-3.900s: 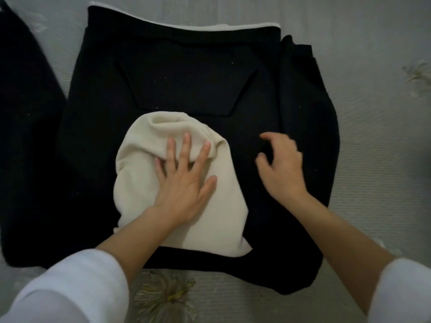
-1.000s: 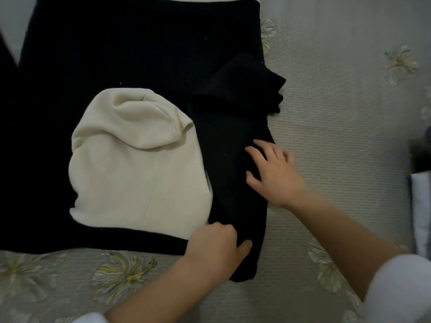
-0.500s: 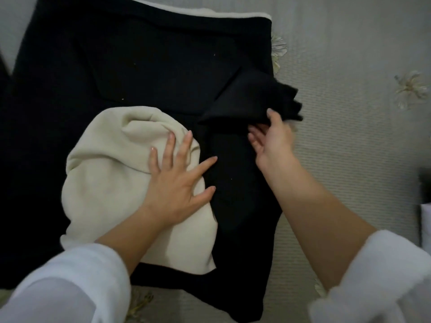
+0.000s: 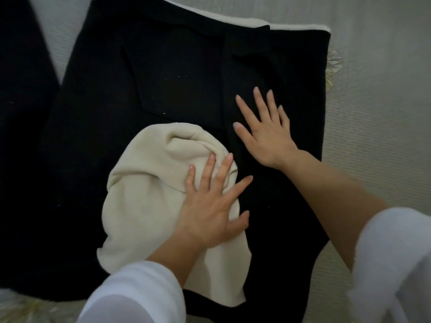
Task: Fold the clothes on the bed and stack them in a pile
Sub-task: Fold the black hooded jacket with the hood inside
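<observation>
A black hooded garment (image 4: pixel 144 94) lies spread flat on the bed, with a cream trim along its far edge. Its cream hood lining (image 4: pixel 142 201) lies folded onto the middle of the garment. My left hand (image 4: pixel 210 206) rests flat on the right side of the hood, fingers spread. My right hand (image 4: pixel 265 129) presses flat on the black sleeve (image 4: pixel 279 183), which is folded inward along the garment's right side. Both hands are open and hold nothing.
The bed (image 4: pixel 377 113) has a grey ribbed cover with pale flower prints (image 4: pixel 333 66). Another black piece of cloth (image 4: pixel 21 113) lies at the far left. Bare cover stretches to the right of the garment.
My right hand has let go of the sleeve end and now presses flat on the sleeve laid along the garment. My left hand stays on the hood.
</observation>
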The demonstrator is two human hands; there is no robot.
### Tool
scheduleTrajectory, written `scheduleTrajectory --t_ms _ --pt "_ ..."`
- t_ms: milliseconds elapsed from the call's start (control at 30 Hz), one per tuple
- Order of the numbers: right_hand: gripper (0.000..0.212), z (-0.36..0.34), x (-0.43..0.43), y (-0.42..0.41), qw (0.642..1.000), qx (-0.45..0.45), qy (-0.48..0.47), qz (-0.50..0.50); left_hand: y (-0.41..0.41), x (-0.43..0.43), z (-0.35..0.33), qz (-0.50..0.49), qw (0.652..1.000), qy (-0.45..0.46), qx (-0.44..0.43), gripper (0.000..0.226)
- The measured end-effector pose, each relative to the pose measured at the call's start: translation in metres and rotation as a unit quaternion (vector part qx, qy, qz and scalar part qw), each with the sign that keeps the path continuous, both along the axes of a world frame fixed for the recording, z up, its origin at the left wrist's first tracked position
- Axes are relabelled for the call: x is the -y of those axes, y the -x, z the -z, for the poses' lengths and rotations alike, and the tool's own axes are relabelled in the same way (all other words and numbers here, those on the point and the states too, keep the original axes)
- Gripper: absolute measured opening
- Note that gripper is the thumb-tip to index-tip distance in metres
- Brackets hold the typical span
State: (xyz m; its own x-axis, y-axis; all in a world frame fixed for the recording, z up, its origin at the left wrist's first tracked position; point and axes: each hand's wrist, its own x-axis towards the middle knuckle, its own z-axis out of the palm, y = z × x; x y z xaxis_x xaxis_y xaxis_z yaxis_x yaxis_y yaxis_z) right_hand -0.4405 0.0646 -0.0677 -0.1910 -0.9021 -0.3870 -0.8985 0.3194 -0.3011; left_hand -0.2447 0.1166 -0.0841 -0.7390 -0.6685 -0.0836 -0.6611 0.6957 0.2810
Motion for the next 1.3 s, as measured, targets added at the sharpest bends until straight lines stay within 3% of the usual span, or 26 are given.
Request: scheduleTrajectory --t_ms 167,267,367,467,533,600,700,800,900,1000,1133,1200,1300 --pt "0.058 -0.004 0.007 0.000 0.999 0.031 -0.026 0.036 0.000 -0.002 0.001 0.001 1.000 -0.019 -0.003 0.070" --pt "0.057 -0.022 0.009 -0.011 0.983 0.136 -0.049 0.113 0.001 0.000 -0.005 -0.011 0.998 -0.056 0.006 0.070" --pt "0.052 -0.040 0.006 -0.034 0.932 0.271 -0.004 0.239 0.000 0.005 -0.015 -0.009 0.990 -0.141 -0.028 0.068" --pt "0.040 -0.058 0.008 -0.068 0.874 0.312 0.116 0.354 -0.005 0.020 -0.036 -0.064 0.941 -0.300 -0.146 0.044" --pt "0.035 -0.066 0.009 -0.095 0.878 0.260 0.170 0.365 -0.023 0.031 -0.056 -0.163 0.852 -0.413 -0.278 0.028" --pt "0.036 -0.069 0.007 -0.126 0.898 0.215 0.190 0.335 -0.060 0.045 -0.070 -0.271 0.779 -0.441 -0.354 0.024" --pt "0.037 -0.067 0.003 -0.181 0.920 0.215 0.206 0.254 -0.141 0.077 -0.082 -0.407 0.763 -0.307 -0.397 0.027" --pt "0.042 -0.061 0.004 -0.233 0.947 0.184 0.226 0.137 -0.224 0.121 -0.088 -0.529 0.725 -0.185 -0.399 0.022" --pt "0.057 -0.046 0.010 -0.273 0.978 0.094 0.186 0.008 -0.282 0.159 -0.078 -0.616 0.718 -0.135 -0.295 0.023" --pt "0.066 -0.022 0.011 -0.294 0.996 0.012 0.048 -0.070 -0.304 0.179 -0.062 -0.625 0.711 -0.237 -0.217 0.049" --pt "0.067 0.000 0.008 -0.299 0.995 -0.056 0.006 -0.079 -0.301 0.196 -0.054 -0.621 0.649 -0.337 -0.282 0.067" --pt "0.067 0.002 0.008 -0.298 0.995 -0.058 0.000 -0.084 -0.297 0.203 -0.058 -0.596 0.651 -0.363 -0.299 0.059" --pt "0.066 -0.001 0.009 -0.293 0.994 -0.053 -0.022 -0.091 -0.296 0.204 -0.070 -0.564 0.626 -0.398 -0.363 0.018"
